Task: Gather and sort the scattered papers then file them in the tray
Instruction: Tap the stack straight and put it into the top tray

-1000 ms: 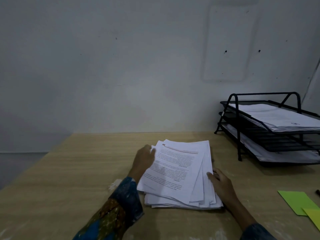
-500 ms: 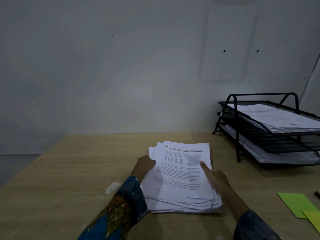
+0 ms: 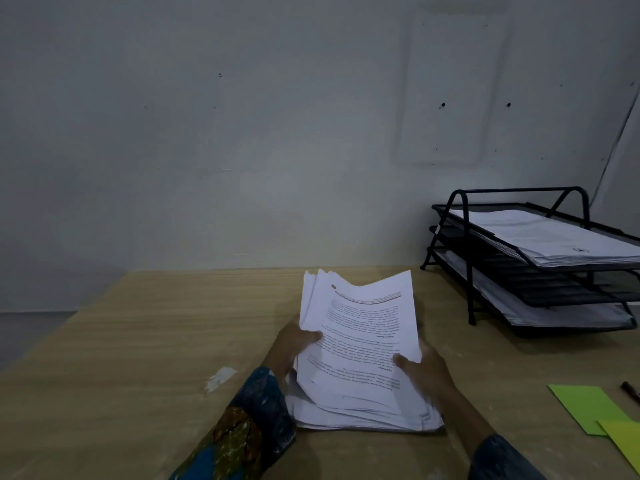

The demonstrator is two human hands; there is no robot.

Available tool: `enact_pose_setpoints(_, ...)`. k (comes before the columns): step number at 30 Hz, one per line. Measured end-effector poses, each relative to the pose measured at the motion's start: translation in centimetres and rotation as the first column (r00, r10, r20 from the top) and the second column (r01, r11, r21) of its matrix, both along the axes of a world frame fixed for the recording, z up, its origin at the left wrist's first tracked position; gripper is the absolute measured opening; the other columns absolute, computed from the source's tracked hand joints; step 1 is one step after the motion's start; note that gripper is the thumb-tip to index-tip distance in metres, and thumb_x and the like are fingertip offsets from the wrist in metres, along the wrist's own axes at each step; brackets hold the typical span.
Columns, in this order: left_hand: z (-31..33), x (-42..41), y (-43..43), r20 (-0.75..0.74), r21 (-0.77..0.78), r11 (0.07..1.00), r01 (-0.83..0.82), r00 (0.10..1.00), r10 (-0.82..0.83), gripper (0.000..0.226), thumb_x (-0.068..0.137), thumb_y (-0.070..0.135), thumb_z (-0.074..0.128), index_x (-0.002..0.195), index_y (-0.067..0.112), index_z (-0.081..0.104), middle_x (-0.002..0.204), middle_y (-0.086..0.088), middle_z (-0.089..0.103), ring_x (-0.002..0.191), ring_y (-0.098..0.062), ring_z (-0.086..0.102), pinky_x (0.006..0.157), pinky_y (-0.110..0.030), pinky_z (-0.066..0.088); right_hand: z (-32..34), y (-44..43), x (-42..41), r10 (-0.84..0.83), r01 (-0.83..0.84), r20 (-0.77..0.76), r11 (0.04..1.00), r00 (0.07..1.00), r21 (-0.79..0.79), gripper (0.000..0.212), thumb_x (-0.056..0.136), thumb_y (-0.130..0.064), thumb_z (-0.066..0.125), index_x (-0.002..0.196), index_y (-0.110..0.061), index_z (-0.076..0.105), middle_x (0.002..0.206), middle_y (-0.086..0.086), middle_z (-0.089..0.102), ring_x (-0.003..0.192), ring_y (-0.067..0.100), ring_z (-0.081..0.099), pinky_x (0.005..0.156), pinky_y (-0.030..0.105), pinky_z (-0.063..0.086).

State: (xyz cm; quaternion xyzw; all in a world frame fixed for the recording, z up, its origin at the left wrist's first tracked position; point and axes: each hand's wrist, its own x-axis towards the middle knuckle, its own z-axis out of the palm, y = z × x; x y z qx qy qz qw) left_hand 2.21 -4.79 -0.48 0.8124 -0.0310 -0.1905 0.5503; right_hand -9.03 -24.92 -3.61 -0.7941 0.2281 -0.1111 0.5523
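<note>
A thick stack of white printed papers [image 3: 360, 341] sits in the middle of the wooden desk, its far end lifted and bent upward, its near end resting on the desk. My left hand [image 3: 291, 344] grips the stack's left edge, thumb on top. My right hand [image 3: 426, 372] grips the right edge, thumb on the top sheet. A black three-tier wire tray [image 3: 467, 258] stands at the back right. White sheets lie in its top tier [image 3: 554, 240] and in its bottom tier [image 3: 540, 310]; the middle tier looks dark.
Green paper [image 3: 585, 407] and a yellow-green sheet [image 3: 627, 441] lie at the desk's right edge, beside a dark pen [image 3: 630, 391]. A white scuff [image 3: 220, 377] marks the desk left of my left sleeve. A grey wall rises behind the desk.
Both hands have taken hold of the stack's sides and raised its far end off the desk; before, the papers lay flat with my right hand resting on top.
</note>
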Motion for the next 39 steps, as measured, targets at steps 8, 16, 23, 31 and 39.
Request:
enact_pose_setpoints(8, 0.0, -1.1, 2.0, 0.116, -0.281, 0.952, 0.123, 0.989, -0.093, 0.057, 0.089, 0.012, 0.058, 0.141, 0.011, 0.034, 0.133, -0.015, 0.054, 0.116, -0.031, 0.057, 0.099, -0.047, 0.046, 0.3, -0.2, -0.3, 0.033, -0.052, 0.093, 0.977, 0.995, 0.208, 0.050, 0.088, -0.015, 0.064, 0.134, -0.013, 0.046, 0.125, 0.007, 0.060, 0.097, 0.018, 0.059, 0.085, 0.029, 0.047)
enact_pose_setpoints(16, 4.5, -1.1, 4.7, 0.362, -0.438, 0.886, 0.152, 0.932, 0.019, 0.047, 0.089, 0.016, 0.058, 0.132, 0.022, 0.040, 0.122, -0.004, 0.061, 0.109, -0.023, 0.062, 0.093, -0.043, 0.052, 6.0, 0.7, 2.2, 0.117, -0.258, 0.383, 0.905, 0.916, 0.340, 0.117, 0.035, -0.056, 0.089, 0.133, -0.012, 0.044, 0.121, 0.012, 0.063, 0.108, 0.031, 0.063, 0.090, 0.047, 0.053)
enact_pose_setpoints(23, 8.5, -0.1, 6.3, 0.397, -0.496, 0.865, 0.073, 0.905, 0.151, 0.054, 0.081, 0.003, 0.065, 0.130, 0.012, 0.046, 0.112, -0.004, 0.063, 0.096, -0.019, 0.064, 0.070, -0.024, 0.058, 9.8, 2.2, 3.6, 0.163, -0.303, 0.487, 0.926, 0.858, 0.225, 0.048, 0.089, 0.004, 0.053, 0.128, -0.021, 0.041, 0.113, 0.003, 0.060, 0.094, 0.012, 0.060, 0.079, 0.021, 0.052)
enact_pose_setpoints(31, 10.2, -1.0, 5.8, 0.429, -0.545, 0.836, 0.057, 0.876, 0.220, 0.032, 0.081, 0.026, 0.068, 0.109, 0.016, 0.057, 0.090, 0.000, 0.069, 0.064, -0.003, 0.071, 0.055, -0.019, 0.056, 11.5, 3.0, 2.8, 0.127, -0.308, 0.552, 0.919, 0.824, 0.248, 0.055, 0.078, -0.038, 0.069, 0.123, -0.011, 0.056, 0.099, 0.001, 0.071, 0.080, 0.012, 0.070, 0.062, 0.019, 0.057)
enact_pose_setpoints(39, 9.1, -1.2, 6.9, 0.381, -0.571, 0.808, 0.146, 0.919, 0.102, 0.071, 0.039, 0.060, 0.083, 0.094, 0.018, 0.066, 0.083, -0.003, 0.076, 0.071, -0.017, 0.073, 0.058, -0.027, 0.059, 10.9, 2.8, 2.7, 0.054, -0.257, 0.555, 0.920, 0.830, 0.295, 0.114, 0.037, -0.080, 0.070, 0.128, -0.012, 0.055, 0.115, 0.005, 0.068, 0.103, 0.021, 0.067, 0.092, 0.039, 0.053)
